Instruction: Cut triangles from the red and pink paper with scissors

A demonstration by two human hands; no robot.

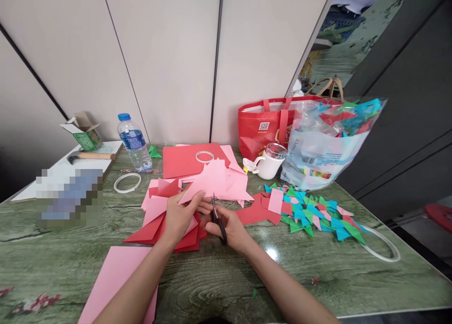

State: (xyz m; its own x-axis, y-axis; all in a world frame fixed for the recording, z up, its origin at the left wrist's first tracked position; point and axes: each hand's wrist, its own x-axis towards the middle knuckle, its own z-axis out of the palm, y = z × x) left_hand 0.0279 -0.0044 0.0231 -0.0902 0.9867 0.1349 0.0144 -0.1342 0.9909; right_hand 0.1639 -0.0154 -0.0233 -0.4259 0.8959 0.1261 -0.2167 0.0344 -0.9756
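"One thin, pointed piece of pink paper (207, 182) is held up. Where is it?"

"Start at the white mug with the shiny lid (267, 167). The paper is left of the mug and a bit closer to the person."

"Who has it?"

"The left hand (179, 216). Its thumb and fingers pinch the paper's low left part. The right hand (231, 227) is wrapped around the small scissors with black handles (221, 230), also left of the mug and closer to the person. The blades point up by the paper's bottom edge. I can't tell if they are biting into it."

"Is the paper heavy?"

"I'd say very light. It looks a bit stiff, but I think a hard squeeze would crease it, and a tug could tear it."

"Slippery?"

"Maybe a little, where sheets lie on each other, like in the messy heap of red and pink paper pieces (155, 230) under the left hand, farther left of the mug."

"Where should I hold it?"

"By an edge, with a soft, flat pinch. The low left side seems good. Mind your fingertips, because the blades are near."
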